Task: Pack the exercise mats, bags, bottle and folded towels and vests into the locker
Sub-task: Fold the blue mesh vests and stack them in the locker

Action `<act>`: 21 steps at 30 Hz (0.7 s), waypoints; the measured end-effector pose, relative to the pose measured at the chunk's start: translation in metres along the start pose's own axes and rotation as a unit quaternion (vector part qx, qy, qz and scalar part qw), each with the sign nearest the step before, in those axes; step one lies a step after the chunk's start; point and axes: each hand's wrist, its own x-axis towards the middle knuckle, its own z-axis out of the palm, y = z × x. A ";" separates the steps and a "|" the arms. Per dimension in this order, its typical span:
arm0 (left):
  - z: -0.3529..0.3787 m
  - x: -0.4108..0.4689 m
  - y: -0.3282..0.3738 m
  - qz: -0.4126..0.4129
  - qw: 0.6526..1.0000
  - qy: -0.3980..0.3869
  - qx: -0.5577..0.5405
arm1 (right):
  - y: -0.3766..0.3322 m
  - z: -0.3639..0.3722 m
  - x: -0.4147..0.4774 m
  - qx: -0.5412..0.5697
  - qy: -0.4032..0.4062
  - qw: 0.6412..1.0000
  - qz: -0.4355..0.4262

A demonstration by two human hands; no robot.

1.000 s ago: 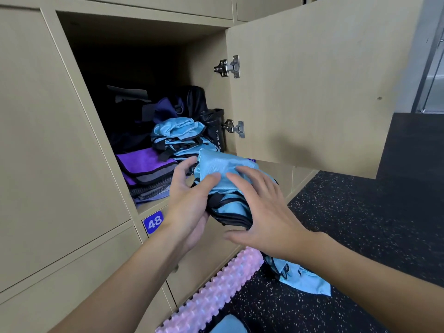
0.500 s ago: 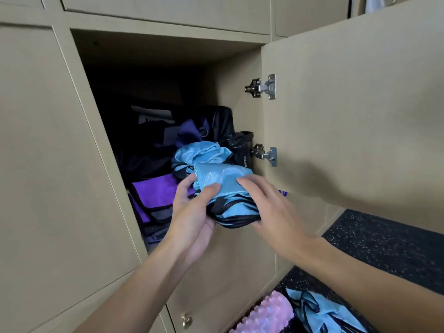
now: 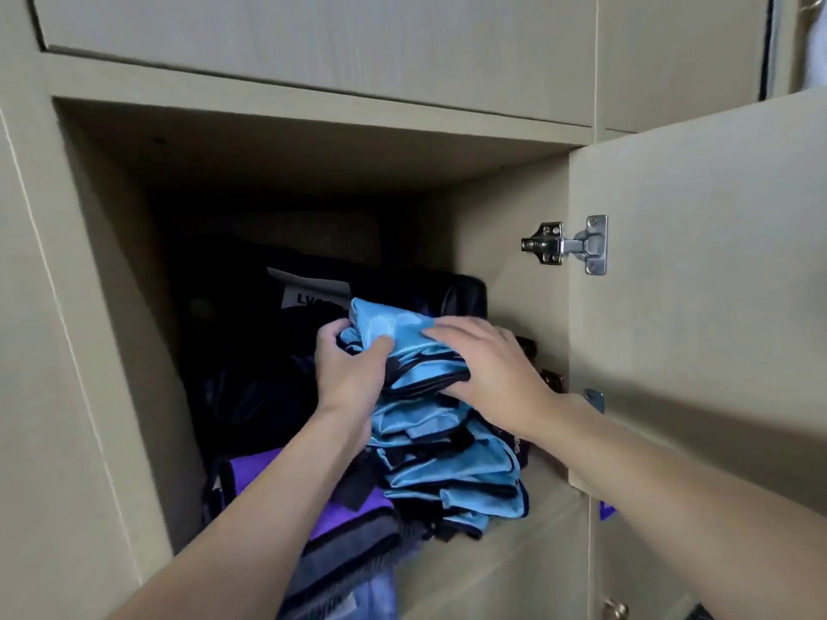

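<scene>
Inside the locker (image 3: 505, 208), toward its right wall, the folded vest (image 3: 402, 346) is at the top of the stack of blue vests (image 3: 447, 467), held from both sides. The left grip (image 3: 349, 369) curls round the vest's left edge, thumb on top. The right grip (image 3: 492, 369) spreads its fingers over the top with the thumb tucked under the front edge (probably to stop the folds springing open as it settles). A black bag (image 3: 250, 351) fills the locker's back and a purple bag (image 3: 273, 474) its left front. The door (image 3: 716, 261) stands open at the locker's right, clear of both arms.
</scene>
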 end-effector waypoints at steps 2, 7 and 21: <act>-0.001 0.010 -0.013 0.036 0.995 0.037 0.085 | 0.011 0.013 0.006 0.039 -0.072 0.997 0.008; -0.009 0.022 -0.025 0.234 0.877 0.078 0.413 | 0.018 0.024 0.012 0.028 -0.080 0.996 -0.001; -0.038 0.019 -0.012 0.319 0.701 -0.091 0.631 | 0.010 0.015 0.014 0.107 -0.156 0.982 0.000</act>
